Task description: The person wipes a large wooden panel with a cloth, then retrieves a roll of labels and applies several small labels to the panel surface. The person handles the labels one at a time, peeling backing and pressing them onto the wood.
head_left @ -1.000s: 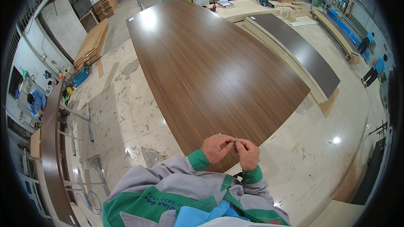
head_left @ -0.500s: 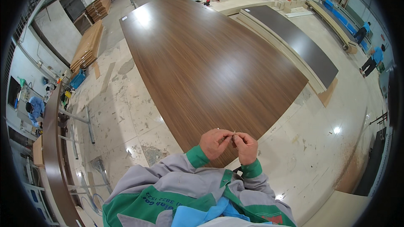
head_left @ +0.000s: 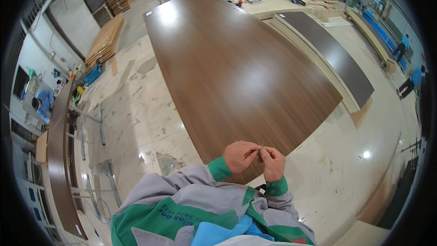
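Both of my hands meet above the near end of a large brown wood-grain panel point(head_left: 241, 68). My left hand point(head_left: 240, 156) is closed, its thumb and forefinger pinched against the fingertips of the other hand. Also in a pinch is my right hand point(head_left: 274, 164). Between the fingertips there seems to be something tiny, too small to name. Grey sleeves with green cuffs cover both wrists. The panel's glossy top carries a small white label point(head_left: 149, 13) at its far left corner.
Right of the panel lies a stack of boards with a dark top point(head_left: 327, 52). A long brown board point(head_left: 61, 155) rests on metal stands at the left, a person point(head_left: 43, 102) beside it. Two people in blue shirts point(head_left: 412, 82) stand far right. Stacked brown panels point(head_left: 107, 38) lean far left.
My view has turned slightly, so the scene sits further right in the picture. Both hands keep their pinched pose together over the panel's near end.
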`<control>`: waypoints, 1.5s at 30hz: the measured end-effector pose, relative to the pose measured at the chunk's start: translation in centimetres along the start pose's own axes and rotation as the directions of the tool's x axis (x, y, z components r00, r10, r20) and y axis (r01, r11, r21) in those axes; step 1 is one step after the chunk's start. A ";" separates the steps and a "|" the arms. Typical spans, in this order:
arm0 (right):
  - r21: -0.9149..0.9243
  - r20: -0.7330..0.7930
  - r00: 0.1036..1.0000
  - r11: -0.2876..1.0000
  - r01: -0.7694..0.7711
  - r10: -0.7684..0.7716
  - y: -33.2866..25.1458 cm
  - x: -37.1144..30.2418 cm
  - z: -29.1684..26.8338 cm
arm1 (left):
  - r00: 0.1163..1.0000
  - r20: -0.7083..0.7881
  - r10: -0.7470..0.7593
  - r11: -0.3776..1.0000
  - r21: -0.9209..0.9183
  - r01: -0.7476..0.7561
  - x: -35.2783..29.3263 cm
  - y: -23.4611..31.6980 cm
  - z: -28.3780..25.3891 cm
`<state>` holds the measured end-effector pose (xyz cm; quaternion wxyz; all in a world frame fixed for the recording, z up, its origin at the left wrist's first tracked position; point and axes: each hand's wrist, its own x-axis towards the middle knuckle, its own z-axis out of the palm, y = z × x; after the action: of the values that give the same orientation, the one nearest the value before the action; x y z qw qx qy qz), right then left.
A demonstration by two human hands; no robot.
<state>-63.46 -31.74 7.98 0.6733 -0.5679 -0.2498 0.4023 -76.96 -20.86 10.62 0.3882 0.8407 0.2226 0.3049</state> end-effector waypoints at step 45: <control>-0.331 -0.063 0.954 0.908 0.257 -0.292 2.8 0.2 2.3 | 0.973 0.076 -0.217 0.945 -0.235 0.229 -1.3 -1.3 -0.3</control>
<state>-65.88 -30.22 5.83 0.6353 -0.6497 -0.3512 0.2257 -78.32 -20.69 9.31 0.5251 0.7637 0.2679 0.2630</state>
